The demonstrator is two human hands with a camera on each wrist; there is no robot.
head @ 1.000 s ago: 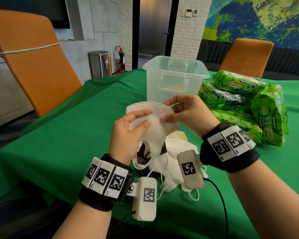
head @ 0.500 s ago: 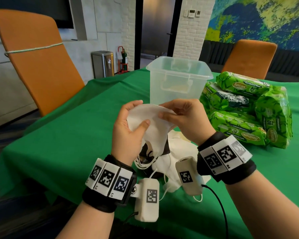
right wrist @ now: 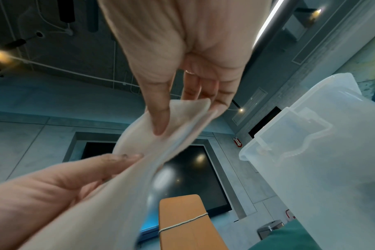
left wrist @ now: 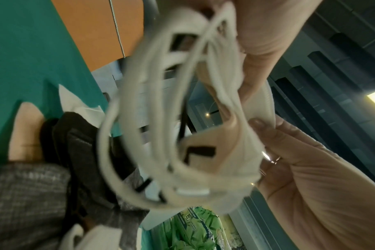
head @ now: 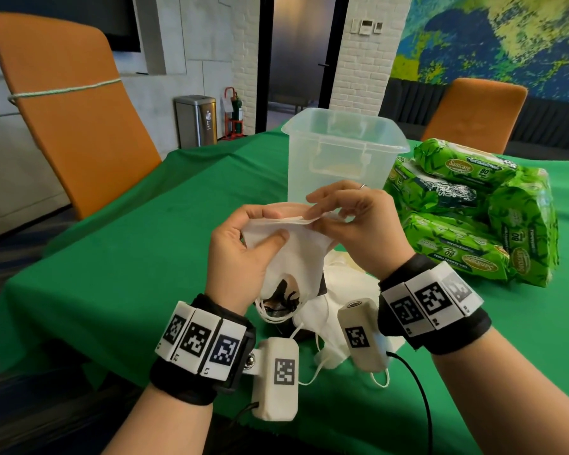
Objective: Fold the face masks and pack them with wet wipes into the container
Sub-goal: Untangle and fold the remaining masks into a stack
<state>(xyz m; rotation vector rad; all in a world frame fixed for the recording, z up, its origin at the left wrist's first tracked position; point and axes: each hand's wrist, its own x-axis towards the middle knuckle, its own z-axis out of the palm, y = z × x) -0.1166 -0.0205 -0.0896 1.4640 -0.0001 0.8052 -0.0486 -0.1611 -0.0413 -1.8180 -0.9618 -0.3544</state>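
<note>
Nearest, under the wrists: a loose pile of white face masks (head: 339,290) on the green bench (head: 112,277), just this side of the container, within reach for the folds to come. Above that pile, one face mask (head: 296,251) held up off the bench, clear of the rest, probably so both halves can be brought together along the top edge. Left hand (head: 240,254) clamped on the mask's left part, thumb across the front face and fingers curled behind; ear loops (left wrist: 139,104) dangling below toward the pile, blurred in the left wrist view. Right hand (head: 352,221) pinching the upper edge, thumb (right wrist: 158,118) pressed on the layered fabric against the fingertips, remaining fingers only loosely bent, a ring showing on one. Both hands close together on the same mask, nearly touching at its top edge. Judged as mid-fold, with nothing packed from this mask so far. Just beyond the hands: the clear container (head: 342,159), upright, lid off, mouth open for loading; contents hard to tell through the cloudy wall. Right of the container: green wet wipes packs (head: 470,211) stacked in a heap, not yet moved in. Left of the container and further off: an orange chair (head: 69,116) beside the bench.
</note>
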